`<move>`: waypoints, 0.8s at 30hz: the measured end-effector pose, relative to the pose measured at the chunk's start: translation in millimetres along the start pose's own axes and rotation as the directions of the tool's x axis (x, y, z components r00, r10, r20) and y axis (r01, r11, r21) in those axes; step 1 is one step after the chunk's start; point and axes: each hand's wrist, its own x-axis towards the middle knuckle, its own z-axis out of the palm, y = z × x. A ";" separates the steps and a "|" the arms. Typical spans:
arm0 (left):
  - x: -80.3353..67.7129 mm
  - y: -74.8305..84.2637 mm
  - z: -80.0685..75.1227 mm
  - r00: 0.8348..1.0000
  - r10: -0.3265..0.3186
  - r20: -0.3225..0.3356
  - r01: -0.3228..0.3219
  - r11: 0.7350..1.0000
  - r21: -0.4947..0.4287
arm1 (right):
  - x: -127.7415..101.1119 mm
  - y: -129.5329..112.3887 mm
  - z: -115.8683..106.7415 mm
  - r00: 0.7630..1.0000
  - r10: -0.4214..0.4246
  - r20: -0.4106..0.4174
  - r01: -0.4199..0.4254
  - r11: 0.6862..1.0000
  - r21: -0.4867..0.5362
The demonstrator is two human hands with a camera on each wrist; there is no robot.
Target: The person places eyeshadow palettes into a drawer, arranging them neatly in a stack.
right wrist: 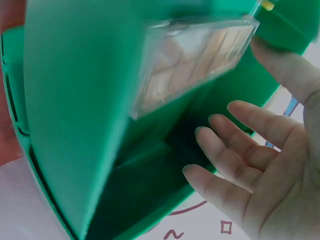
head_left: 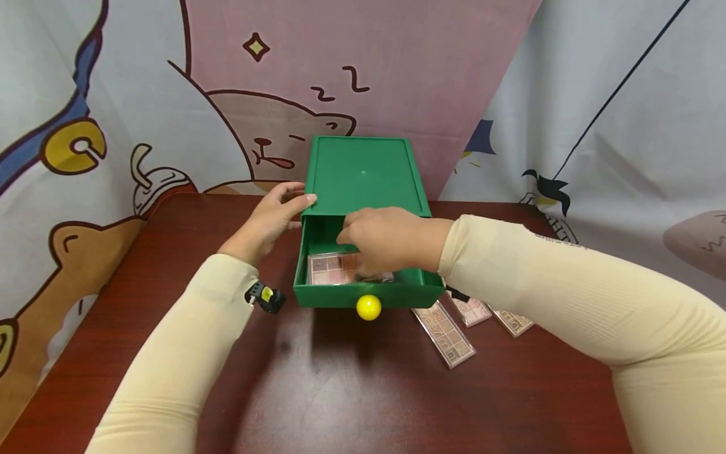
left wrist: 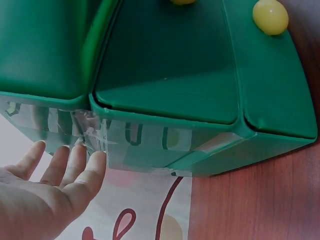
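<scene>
A green drawer cabinet (head_left: 363,180) stands on the table with its top drawer (head_left: 329,295) pulled out. An eyeshadow palette (head_left: 329,270) in a clear case lies in that drawer behind the front wall. My right hand (head_left: 388,239) is inside the drawer, over the palette's right part. In the right wrist view its fingers (right wrist: 235,155) are spread apart, and the thumb is right at the corner of the palette (right wrist: 200,60). My left hand (head_left: 269,217) is at the cabinet's left side, thumb at the top edge; its extended fingertips reach the taped side in the left wrist view.
On the table (head_left: 317,391), right of the cabinet, lie three more palettes: one in front (head_left: 448,340), a pinkish one (head_left: 473,311) and one farther right (head_left: 513,323). A yellow ball knob (head_left: 368,307) sticks out from the drawer. Closed lower drawers (left wrist: 170,65) show below. A printed curtain hangs behind.
</scene>
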 end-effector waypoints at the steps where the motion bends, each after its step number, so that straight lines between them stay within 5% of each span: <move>1: 0.1 0.2 0.4 1.000 -0.002 0.000 0.002 1.000 0.000 | -0.8 0.7 -0.4 1.000 0.005 0.000 -0.005 1.000 0.006; 9: -0.6 0.3 1.3 1.000 -0.001 -0.006 0.001 1.000 -0.005 | -15.5 17.3 -0.9 0.995 0.004 -0.103 0.015 0.984 0.179; 13: -1.8 -0.2 1.3 1.000 0.000 -0.012 0.000 1.000 -0.012 | -29.4 37.4 9.1 0.976 0.018 -0.218 0.071 0.918 0.390; 18: -1.5 -0.4 2.2 1.000 -0.004 -0.016 0.004 1.000 -0.016 | -53.5 69.0 31.1 0.929 0.178 -0.325 0.102 0.720 0.686; 24: -0.1 -1.2 3.9 1.000 -0.004 -0.021 0.004 1.000 -0.022 | -79.5 103.1 67.5 0.827 0.412 -0.382 0.241 0.353 0.904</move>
